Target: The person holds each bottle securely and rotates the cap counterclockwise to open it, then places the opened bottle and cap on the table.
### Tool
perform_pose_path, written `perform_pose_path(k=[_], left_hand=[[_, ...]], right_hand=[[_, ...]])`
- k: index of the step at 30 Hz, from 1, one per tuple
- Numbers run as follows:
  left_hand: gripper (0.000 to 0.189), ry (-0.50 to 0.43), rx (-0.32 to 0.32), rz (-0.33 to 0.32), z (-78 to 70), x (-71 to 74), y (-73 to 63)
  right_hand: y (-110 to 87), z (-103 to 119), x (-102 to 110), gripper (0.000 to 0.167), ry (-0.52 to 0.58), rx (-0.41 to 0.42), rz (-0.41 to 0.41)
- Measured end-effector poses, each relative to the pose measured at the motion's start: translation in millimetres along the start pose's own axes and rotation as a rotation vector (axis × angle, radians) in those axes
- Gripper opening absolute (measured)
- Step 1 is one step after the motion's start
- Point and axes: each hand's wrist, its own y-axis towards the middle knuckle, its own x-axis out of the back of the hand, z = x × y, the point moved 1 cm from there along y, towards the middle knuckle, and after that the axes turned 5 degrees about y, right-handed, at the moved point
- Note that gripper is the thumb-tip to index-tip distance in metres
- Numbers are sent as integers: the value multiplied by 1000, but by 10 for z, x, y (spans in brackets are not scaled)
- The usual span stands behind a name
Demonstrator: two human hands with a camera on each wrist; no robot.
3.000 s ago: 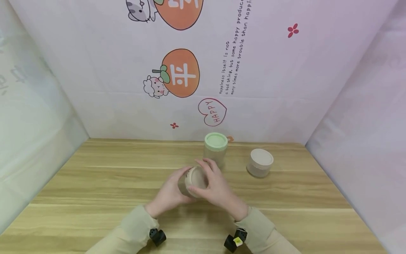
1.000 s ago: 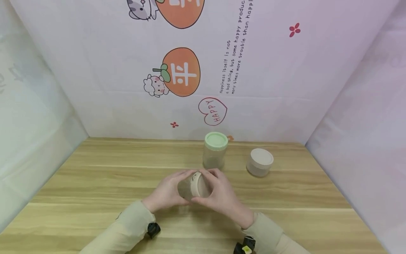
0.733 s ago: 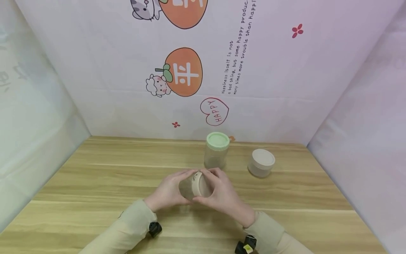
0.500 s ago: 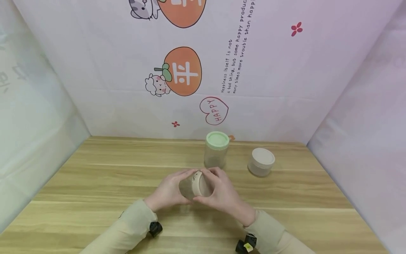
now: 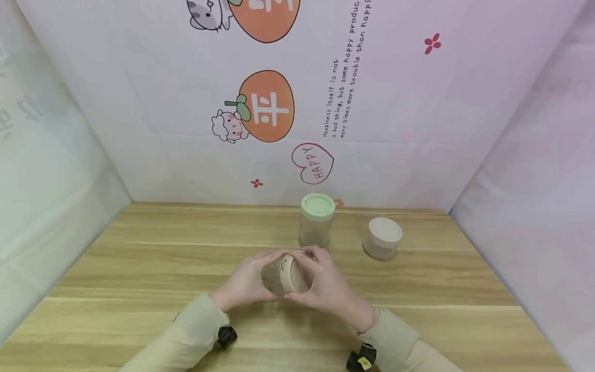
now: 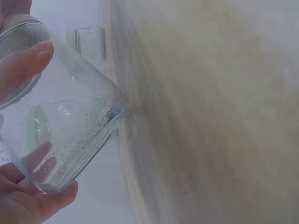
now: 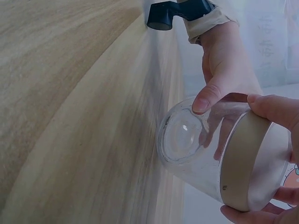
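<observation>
A clear jar (image 5: 271, 277) with a beige lid (image 5: 288, 275) is tilted, its lid toward the right. My left hand (image 5: 245, 280) grips the clear body from the left, thumb on the near side and fingers on the far side. Around the lid curls my right hand (image 5: 329, 285), its thumb near the lower rim. In the right wrist view, the lid (image 7: 245, 161) sits on the jar's mouth and bears a small dark mark. The left wrist view shows the clear body (image 6: 77, 79) with its lower edge close to the wooden table; I cannot tell whether they touch.
Behind the hands stands a clear jar with a green lid (image 5: 318, 207). To its right is a shorter jar with a whitish lid (image 5: 385, 231). The wooden table (image 5: 153, 248) ends at a printed white backdrop (image 5: 386, 103), with white side curtains.
Since three seconds ago, the jar has tipped further right and my right hand has come lower. Over the last half second, the lid's dark mark has shifted slightly down and left with my right fingers.
</observation>
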Motion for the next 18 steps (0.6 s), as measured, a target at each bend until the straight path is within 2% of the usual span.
perform_pose_path(k=[6,13,18], left_hand=[[98,18,-14,-9,-4,-1,4],[97,30,-44,-22,-4,-7,4],[97,55,-58,-35,-8,-9,3]], right_hand=[[-5,-12,6,82,-17,30,10],[-16,-54,20,84,-59,146,16],[-25,-71,38,81,-72,197,12]])
